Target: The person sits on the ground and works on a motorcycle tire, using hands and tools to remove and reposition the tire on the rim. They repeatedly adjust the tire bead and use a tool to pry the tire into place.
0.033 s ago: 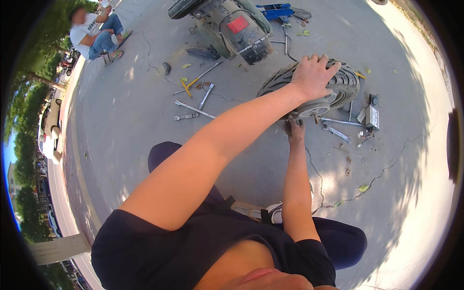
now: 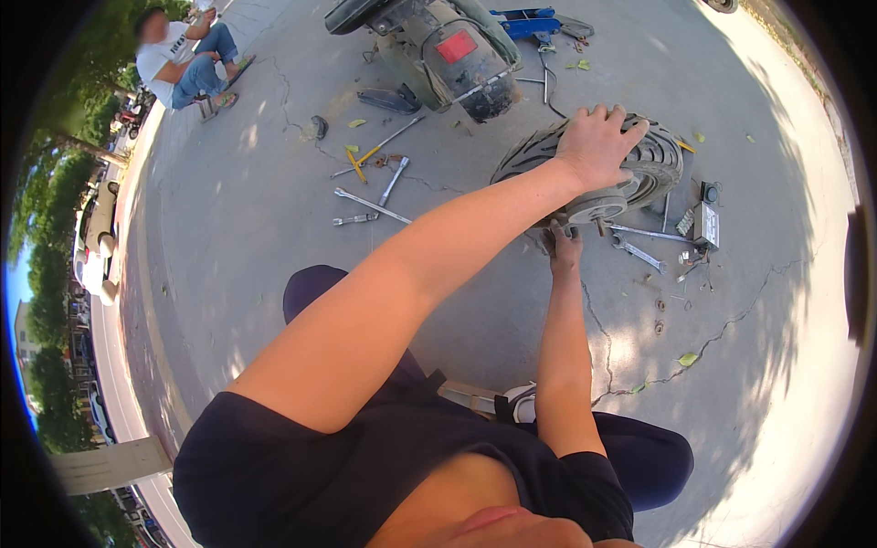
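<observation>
Wheel, one: a loose wheel with a black tyre [image 2: 596, 205], on the ground ahead of us, just apart from the back end of a scooter [image 2: 466, 64]; we cannot tell how far it leans.

Left hand [image 2: 600, 149]: laid across the tyre's top, fingers spread, not wrapped around anything.

Right hand [image 2: 564, 245]: at the hub's near, lower side, fingertips against it; we cannot tell whether they pinch a part.

Step in hand: steadying the wheel while working at its hub, as we judge it. The next move calls for a firm left hand above, so the wheel does not roll, and careful fingers below.

Containers: we find none among the tools. A grey box [image 2: 705, 225] with wires lies at right, its inside hidden. Set directly on the ground are an open-ended wrench [image 2: 639, 255] near the hub, a yellow-handled tool [image 2: 359, 165] at left, small rings [image 2: 659, 326] nearer us, and a blue jack [image 2: 530, 23] beyond.
</observation>
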{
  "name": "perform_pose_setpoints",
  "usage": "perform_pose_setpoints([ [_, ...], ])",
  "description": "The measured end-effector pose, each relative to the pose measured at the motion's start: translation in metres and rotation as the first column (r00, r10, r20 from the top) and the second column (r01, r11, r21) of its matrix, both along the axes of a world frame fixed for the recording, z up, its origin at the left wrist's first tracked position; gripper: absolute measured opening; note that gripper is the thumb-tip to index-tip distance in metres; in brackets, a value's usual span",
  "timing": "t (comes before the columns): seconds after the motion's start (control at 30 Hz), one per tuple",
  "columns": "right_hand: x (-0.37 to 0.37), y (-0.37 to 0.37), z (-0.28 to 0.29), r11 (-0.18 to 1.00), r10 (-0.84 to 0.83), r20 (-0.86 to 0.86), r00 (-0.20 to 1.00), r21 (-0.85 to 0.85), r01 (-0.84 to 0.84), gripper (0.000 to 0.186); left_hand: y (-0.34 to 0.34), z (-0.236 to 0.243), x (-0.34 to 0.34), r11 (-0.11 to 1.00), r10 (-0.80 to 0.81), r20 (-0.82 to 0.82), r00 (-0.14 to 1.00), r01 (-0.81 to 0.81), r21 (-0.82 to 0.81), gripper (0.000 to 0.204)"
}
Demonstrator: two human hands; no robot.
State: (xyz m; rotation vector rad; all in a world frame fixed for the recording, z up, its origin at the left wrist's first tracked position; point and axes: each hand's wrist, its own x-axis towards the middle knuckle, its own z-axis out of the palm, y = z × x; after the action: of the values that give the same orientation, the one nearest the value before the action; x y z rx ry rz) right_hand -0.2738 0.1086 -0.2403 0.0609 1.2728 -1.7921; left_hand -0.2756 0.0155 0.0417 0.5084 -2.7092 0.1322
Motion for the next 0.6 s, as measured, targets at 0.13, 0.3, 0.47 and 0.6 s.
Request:
perform_pose_setpoints([
  [0.13,-0.059,0.018,-0.006,0.995,-0.058,-0.072,0.996,-0.086,0.052,0.041,0.004,0.002,-0.015,0.995,-0.054,-0.108,0.993,0.045,-0.084,0.081],
  [0.3,-0.071,0.027,0.005,0.984,0.043,0.018,0.999,-0.171,-0.039,0.044,0.0,0.002,-0.017,0.994,-0.02,-0.103,0.995,0.009,-0.108,0.086],
  [0.47,-0.019,0.025,0.038,0.966,0.257,0.047,0.965,0.012,-0.258,0.03,-0.004,0.0,-0.015,0.996,-0.009,-0.076,0.997,0.003,-0.088,0.085],
  [0.6,0.02,0.016,0.085,0.956,0.205,0.098,0.974,-0.232,-0.178,0.039,-0.004,-0.001,-0.014,0.996,-0.019,-0.1,0.995,0.009,-0.092,0.085],
])
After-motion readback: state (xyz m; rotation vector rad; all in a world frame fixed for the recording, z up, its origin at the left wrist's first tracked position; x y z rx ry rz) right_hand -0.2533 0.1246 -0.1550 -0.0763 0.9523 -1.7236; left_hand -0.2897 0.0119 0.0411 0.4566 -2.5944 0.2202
